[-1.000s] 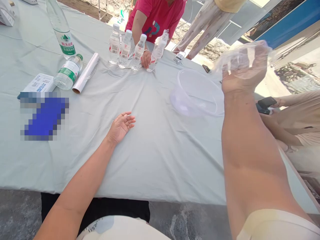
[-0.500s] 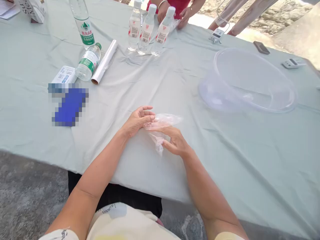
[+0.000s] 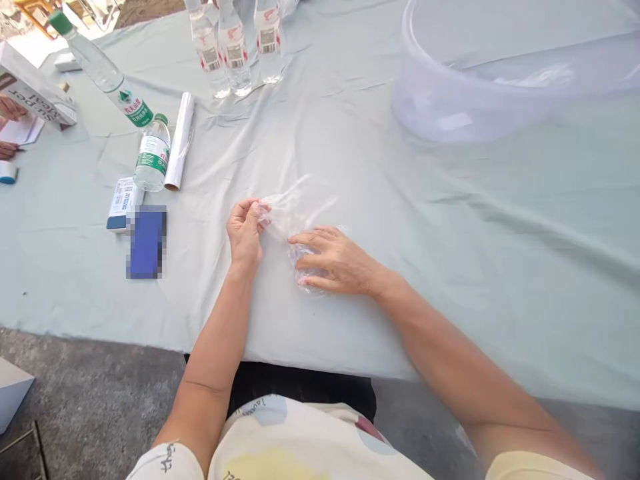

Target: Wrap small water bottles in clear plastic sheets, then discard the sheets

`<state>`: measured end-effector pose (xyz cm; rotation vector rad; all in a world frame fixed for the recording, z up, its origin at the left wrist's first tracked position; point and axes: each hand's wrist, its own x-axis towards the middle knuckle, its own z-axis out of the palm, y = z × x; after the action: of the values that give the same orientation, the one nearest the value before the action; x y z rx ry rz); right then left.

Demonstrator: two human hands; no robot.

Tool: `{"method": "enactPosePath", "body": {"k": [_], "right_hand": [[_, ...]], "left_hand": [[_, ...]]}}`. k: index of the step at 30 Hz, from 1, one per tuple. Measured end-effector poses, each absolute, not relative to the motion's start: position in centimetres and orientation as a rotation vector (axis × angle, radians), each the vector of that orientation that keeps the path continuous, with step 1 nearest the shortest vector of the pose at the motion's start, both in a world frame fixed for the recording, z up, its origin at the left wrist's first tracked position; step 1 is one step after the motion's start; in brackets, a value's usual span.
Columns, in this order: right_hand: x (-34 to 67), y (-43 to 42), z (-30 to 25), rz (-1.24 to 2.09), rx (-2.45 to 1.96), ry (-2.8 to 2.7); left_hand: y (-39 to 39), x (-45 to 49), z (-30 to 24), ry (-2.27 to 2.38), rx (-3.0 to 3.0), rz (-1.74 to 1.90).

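Observation:
A thin, crumpled piece of clear plastic film (image 3: 293,210) lies on the cloth before me; whether it is a bag or a loose sheet I cannot tell. My left hand (image 3: 245,233) is closed, pinching the film's left end between thumb and fingers. To its right, my right hand (image 3: 340,263) rests palm down, fingers spread over the bunched lower part. A roll of clear film (image 3: 180,143) lies farther off at the left, beside a small water bottle (image 3: 153,157).
A tall bottle (image 3: 113,80), a small box (image 3: 124,203) and a blurred blue object (image 3: 147,243) are at left. Several clear bottles (image 3: 235,57) stand at the back. A large translucent basin (image 3: 450,110) sits at back right. Another person's hand (image 3: 11,107) shows far left.
The view has swung left and down. My left hand has closed on the film's end, and my right hand has turned palm down over it. The film is more spread out.

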<state>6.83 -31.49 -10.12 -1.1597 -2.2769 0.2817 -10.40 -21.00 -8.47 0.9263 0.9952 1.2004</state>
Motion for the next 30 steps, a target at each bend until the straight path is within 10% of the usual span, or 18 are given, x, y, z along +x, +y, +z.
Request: {"method": "enactPosePath", "body": {"k": [21,30], "right_hand": [[9.4,-30.8,-10.5,0.422,-1.513,-1.713],[10.7,-30.7,-10.5,0.209,-1.680,-1.797]], "left_hand": [[-17.6,-15.9,-6.3,1.205,0.739,1.275],[-22.0,-15.4,-5.1,1.513,1.783,1.582]]}}
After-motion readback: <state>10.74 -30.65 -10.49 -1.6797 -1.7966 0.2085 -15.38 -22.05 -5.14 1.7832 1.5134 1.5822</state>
